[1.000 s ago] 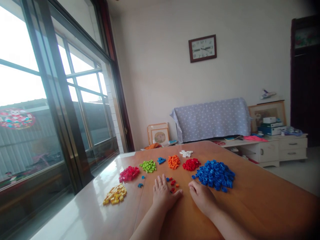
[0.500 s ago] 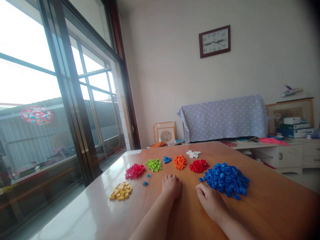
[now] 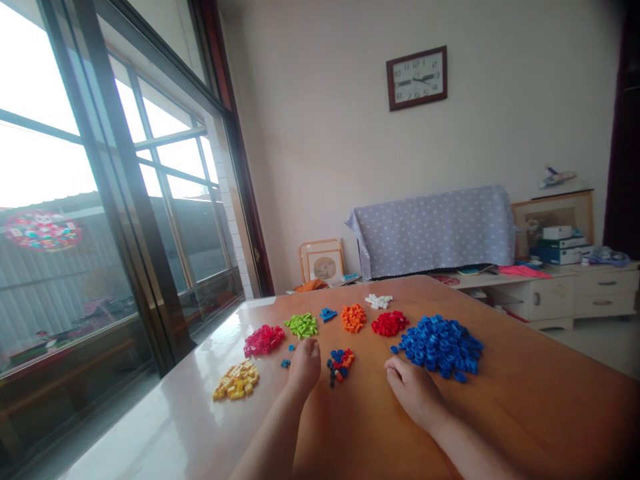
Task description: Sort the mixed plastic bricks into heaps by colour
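Note:
My left hand (image 3: 305, 367) is closed just above the table, between a small mixed pile of bricks (image 3: 342, 364) and a pair of loose teal bricks (image 3: 286, 364). Its curled fingers hide anything inside. The mixed pile holds blue, red, orange and dark pieces. My right hand (image 3: 411, 388) rests closed on the wood, its contents hidden, left of a large heap of round blue pieces (image 3: 443, 347). Beyond the hands lie lime green bricks (image 3: 301, 325), a few blue bricks (image 3: 328, 315), orange bricks (image 3: 354, 319), red pieces (image 3: 390, 323) and white pieces (image 3: 379, 301).
Pink-red pieces (image 3: 263, 340) and yellow bricks (image 3: 237, 380) lie on the left of the wooden table (image 3: 360, 433). A cabinet (image 3: 555, 300) and a cloth-covered object (image 3: 430, 233) stand behind it. Large windows (image 3: 170, 153) line the left side.
My left hand has moved left off the mixed pile, which now shows. My right hand stays about where it was. The whole view has turned slightly right.

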Demonstrator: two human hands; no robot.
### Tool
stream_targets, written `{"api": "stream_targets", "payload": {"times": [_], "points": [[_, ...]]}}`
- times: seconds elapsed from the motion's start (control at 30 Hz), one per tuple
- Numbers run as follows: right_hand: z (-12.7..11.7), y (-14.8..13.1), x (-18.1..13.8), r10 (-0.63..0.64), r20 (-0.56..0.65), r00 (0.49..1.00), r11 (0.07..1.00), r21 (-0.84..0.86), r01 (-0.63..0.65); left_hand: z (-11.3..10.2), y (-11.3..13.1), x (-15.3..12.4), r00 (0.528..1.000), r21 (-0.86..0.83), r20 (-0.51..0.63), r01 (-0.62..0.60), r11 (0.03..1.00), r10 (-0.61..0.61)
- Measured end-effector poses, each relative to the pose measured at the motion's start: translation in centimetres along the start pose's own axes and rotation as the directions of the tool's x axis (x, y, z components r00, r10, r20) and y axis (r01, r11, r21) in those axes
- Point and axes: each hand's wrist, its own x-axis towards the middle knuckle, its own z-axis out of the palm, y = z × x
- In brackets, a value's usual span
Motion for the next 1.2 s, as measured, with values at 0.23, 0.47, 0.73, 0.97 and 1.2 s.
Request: {"api": "stream_targets", "payload": {"times": [0.23, 0.47, 0.73, 0.97, 1.2], "points": [[0.1, -0.5, -0.3, -0.013, 0.031, 0.999, 0.994, -0.110, 0.017, -0.1, -1.8, -1.6, 1.000, -0.023, 0.025, -0.010, 1.000, 0.011], [0.4, -0.5, 0.1, 0.021, 0.109, 0.994, 0.977, -0.211, 0.002, -1.3, -0.7, -1.2, 0.989, -0.018, 0.147, -0.011, 1.000, 0.013], [2.8, -2.4, 5.6, 0.098, 0.210, 0.973, 0.995, -0.037, -0.092, -2.3, 0.2, -1.9, 0.935, -0.037, 0.339, -0.097, 0.995, 0.104], [5.5, -2.0, 7.2, 0.042, 0.110, 0.993, 0.998, 0.040, -0.047, -2.8, 0.5, -2.5, 0.892, 0.091, 0.434, -0.184, 0.979, 0.127], [5.0, -2.1, 6.0, -0.017, 0.188, 0.982, 1.000, 0.026, 0.013, -1.8, 0.4, -2.3, 0.913, 0.090, 0.399, -0.138, 0.986, 0.091]]}}
